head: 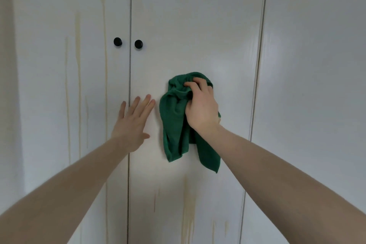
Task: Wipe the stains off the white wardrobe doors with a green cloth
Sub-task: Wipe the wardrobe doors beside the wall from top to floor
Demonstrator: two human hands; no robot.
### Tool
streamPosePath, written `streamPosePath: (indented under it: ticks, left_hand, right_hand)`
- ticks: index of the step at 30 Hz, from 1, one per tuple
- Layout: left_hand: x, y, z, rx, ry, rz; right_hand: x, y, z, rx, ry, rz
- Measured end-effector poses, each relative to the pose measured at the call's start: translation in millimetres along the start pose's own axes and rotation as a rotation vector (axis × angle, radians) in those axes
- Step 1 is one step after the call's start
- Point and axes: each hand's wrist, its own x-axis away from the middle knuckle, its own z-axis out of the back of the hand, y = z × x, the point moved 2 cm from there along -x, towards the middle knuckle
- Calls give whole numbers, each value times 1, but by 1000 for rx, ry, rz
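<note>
Right hand: the right hand (200, 108) has its fingers curled round a bunched fold of the cloth (174, 123) and presses it against the middle door (198, 25); the thumb side faces left, the knuckles are raised.
Left hand: the left hand (133, 123) lies flat with straight, slightly spread fingers, holding nothing; the palm rests across the seam between the left door (49, 65) and the middle door, just left of the cloth and apart from it.
Cloth: dark green, crumpled at the top under the fingers; two loose tails hang down the door below the wrist, the right one lower.
Stains: yellowish drip streaks (78, 77) run down the left door in several thin vertical lines; more streaks (187, 210) show low on the middle door, beneath the cloth. The door face round the cloth looks clean.
Knobs: two round black knobs (117, 41) sit either side of the seam, above the left hand.
Doors: white, glossy, flat panels; a third door (316, 65) stands to the right beyond another seam.
Room: a plain pale wall strip shows at the far left edge.
</note>
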Motion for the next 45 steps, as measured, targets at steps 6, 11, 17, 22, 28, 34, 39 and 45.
streamPosePath:
  ticks: [6,11,17,22,28,34,39,45]
  left_hand:
    - [3,-9,-6,31,33,-54]
    - [2,-12,-12,44,20,-42]
    - [3,-6,-10,9,-32,5]
    - [3,-4,-6,20,-47,25]
    - [6,-1,-3,-16,-59,40]
    - [7,4,3,-52,-86,49]
    - [6,5,5,-44,-102,53]
    - [6,6,0,-43,-68,32]
  right_hand:
    - [25,-11,-51,194,-109,118]
    - [107,23,-89,210,-182,248]
    - [234,59,-130,216,-393,187]
    - [277,75,-141,150,-559,138]
    - [198,72,-80,-112,-377,-4]
    - [69,61,13,-204,81,-56]
    - [15,63,32,-107,218,-45]
    - [79,78,-29,28,147,-8]
